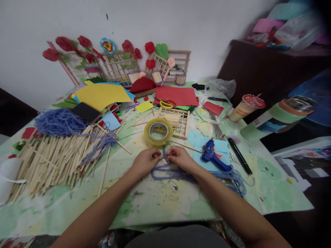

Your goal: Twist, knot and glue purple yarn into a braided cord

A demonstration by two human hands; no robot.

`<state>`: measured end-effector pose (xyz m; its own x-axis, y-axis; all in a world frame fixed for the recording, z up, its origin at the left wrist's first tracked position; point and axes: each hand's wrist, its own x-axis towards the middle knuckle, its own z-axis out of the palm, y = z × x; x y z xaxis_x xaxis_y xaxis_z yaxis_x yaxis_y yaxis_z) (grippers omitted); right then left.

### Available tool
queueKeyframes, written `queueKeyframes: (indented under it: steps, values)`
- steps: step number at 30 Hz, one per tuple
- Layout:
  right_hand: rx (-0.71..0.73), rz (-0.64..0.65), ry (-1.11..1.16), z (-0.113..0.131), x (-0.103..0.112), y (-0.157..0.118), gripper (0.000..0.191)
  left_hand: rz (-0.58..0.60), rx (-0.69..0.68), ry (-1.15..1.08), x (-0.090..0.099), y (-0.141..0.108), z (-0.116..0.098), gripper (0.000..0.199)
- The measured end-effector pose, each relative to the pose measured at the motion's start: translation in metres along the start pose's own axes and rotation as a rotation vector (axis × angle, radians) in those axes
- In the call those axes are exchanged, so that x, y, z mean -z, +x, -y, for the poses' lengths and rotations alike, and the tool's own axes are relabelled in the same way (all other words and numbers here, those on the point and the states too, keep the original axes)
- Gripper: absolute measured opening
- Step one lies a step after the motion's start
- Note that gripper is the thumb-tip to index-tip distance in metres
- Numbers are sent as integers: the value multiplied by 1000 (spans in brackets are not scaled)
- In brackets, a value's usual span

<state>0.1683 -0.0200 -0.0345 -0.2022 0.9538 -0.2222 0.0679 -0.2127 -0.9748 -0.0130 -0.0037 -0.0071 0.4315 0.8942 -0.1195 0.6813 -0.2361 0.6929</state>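
Note:
My left hand [147, 160] and my right hand [180, 157] meet near the middle of the table, fingertips pinched on blue-purple yarn [165, 174]. The yarn loops under my right wrist and trails off to the right. Just beyond my fingers is a roll of yellowish clear tape [148, 133]. Behind it lies a small stick lattice [184, 124] with a row of short sticks on it. A blue glue gun [213, 156] rests on light blue paper [199, 160] to the right of my right hand. What exactly sits between my fingertips is too small to make out.
Wooden sticks [51, 162] and a heap of blue yarn [60, 122] cover the left side. Coloured paper [103, 96] and lattices with paper flowers [117, 65] stand at the back. A drink cup [243, 110], a bottle [271, 119] and a black marker [240, 155] are on the right.

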Motion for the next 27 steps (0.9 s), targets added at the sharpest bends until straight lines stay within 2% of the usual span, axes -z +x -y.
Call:
queueKeyframes:
  steps: [5,11,17,23,25,27]
  values:
    - [19,9,8,-3,2,-1,12,13,-172,108,3,0,-1,24]
    - [50,15,-75,0,2,-5,12,103,-253,186,5,-1,-6,18]
    - [44,20,-169,6,2,-8,14,187,-239,313,17,0,-10,11]
    - [43,16,-224,7,3,-10,13,262,-260,561,41,2,0,22]
    - [38,22,-244,8,4,-10,12,248,-242,612,50,3,7,22]
    - [41,22,-272,10,4,-11,12,171,-171,653,60,3,15,23]
